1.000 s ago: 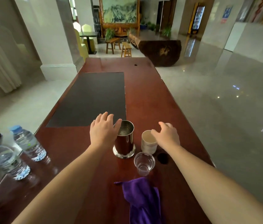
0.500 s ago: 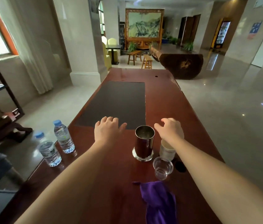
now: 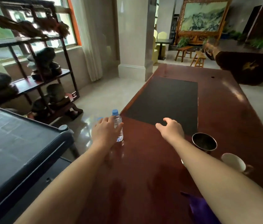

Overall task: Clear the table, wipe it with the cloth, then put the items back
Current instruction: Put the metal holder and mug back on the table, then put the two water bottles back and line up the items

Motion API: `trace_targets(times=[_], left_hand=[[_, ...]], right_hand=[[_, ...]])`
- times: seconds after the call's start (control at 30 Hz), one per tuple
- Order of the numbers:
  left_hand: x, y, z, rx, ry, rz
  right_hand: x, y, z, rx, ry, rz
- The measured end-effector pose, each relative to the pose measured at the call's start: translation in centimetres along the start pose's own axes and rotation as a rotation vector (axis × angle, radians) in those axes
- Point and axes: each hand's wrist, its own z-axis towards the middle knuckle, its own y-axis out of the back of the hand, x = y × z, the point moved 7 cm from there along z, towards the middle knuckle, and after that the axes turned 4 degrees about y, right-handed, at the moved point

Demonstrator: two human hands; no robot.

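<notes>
The view has swung left since the earlier pictures: both hands were then hovering about the metal cup (image 3: 204, 141) and the paper cup (image 3: 233, 161); now they have left those and gone toward the water bottle (image 3: 117, 125) at the left edge of the worktop (image 3: 143, 167).

The left hand (image 3: 105, 132) is at the bottle, fingers curving round its near side with the thumb reaching across the front. Whether this grip has fully closed on it I cannot tell; the bottle stands upright on the worktop and does not look lifted. A second blue cap (image 3: 99, 118) peeps out just behind the left hand, so the other bottle is probably hidden there.

The right hand (image 3: 171, 129) hangs to the right of the bottle, over the near edge of the black mat (image 3: 164, 101), fingers relaxed and spread, holding nothing.

The metal cup stands well to the right of the bottle, the paper cup nearer the camera beyond it, partly behind the right forearm. The purple cloth (image 3: 200, 209) lies at the near edge, far right and below the bottle, untouched.

In my judgement the clearing is only beginning, with the bottles chosen first. A dark-topped side table (image 3: 14, 151) stands to the left of the bottle and looks a likely place to set things down. Wiping must wait.
</notes>
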Motion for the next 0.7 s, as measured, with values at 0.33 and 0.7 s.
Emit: trace_targets(times=[0.33, 0.7], left_hand=[[8.6, -1.0, 1.8, 0.012, 0.174, 0.019], [11.1, -10.4, 5.7, 0.167, 0.388, -0.628]], right_hand=[[6.7, -8.7, 1.8, 0.161, 0.094, -0.013], [8.2, -18.5, 5.1, 0.328, -0.041, 0.353]])
